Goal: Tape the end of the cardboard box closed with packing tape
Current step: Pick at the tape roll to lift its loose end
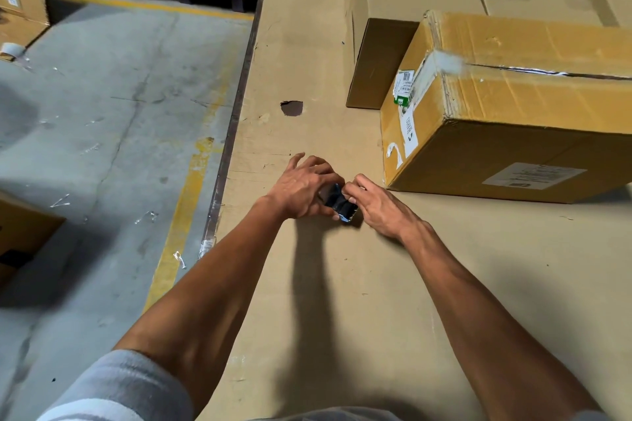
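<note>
A roll of clear packing tape (337,201) sits between my two hands, low over the flat cardboard surface (307,44). My left hand (301,186) wraps around the roll from the left. The fingers of my right hand (374,203) pinch at the roll's outer face from the right. The cardboard box (513,106) lies on its side to the right of my hands, its near end carrying white labels and a torn strip of old tape along the top seam. Neither hand touches the box.
A smaller brown box (376,61) stands behind the labelled box, with more cartons stacked at the back right. The surface's left edge drops to a concrete floor (102,113) with yellow lines. Another tape roll (12,50) lies on the floor far left.
</note>
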A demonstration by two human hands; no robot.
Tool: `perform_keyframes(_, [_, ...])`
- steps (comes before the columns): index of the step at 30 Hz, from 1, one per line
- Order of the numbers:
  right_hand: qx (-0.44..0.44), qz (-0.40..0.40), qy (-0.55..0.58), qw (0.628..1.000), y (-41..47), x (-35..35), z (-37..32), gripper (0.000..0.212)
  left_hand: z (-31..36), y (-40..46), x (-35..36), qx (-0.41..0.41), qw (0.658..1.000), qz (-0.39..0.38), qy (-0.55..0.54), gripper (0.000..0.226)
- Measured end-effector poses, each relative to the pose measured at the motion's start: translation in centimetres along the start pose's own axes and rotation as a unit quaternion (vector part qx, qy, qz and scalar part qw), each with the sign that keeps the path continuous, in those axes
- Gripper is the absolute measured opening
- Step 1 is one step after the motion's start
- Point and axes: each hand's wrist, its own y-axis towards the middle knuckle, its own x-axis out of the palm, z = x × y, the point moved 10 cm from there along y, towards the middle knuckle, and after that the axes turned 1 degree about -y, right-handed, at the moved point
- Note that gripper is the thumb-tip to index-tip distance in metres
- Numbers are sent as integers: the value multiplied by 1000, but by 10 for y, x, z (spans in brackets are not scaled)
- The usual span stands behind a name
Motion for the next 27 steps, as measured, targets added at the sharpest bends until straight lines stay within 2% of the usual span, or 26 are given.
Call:
perform_keyframes(5, [-17,-11,18,1000,-3,-4,-1,14,-4,-1,-4,2,1000,-7,-31,85])
perform_keyframes(12, [25,-2,81,996,-5,-9,7,16,-10,1,1,-2,999,-5,-44,87])
perform_keyframes(18, [118,35,172,977,-14,-4,15,7,-10,0,4,-17,999,8,-44,83])
perform_keyframes(22, [202,85,232,948,-18,2,26,22,-6,-1,4,-23,999,11,-39,82])
perform_keyframes(27, [276,128,242,921,-16,10,38,32,-4,-1,5,-21,1000,8,-19,79])
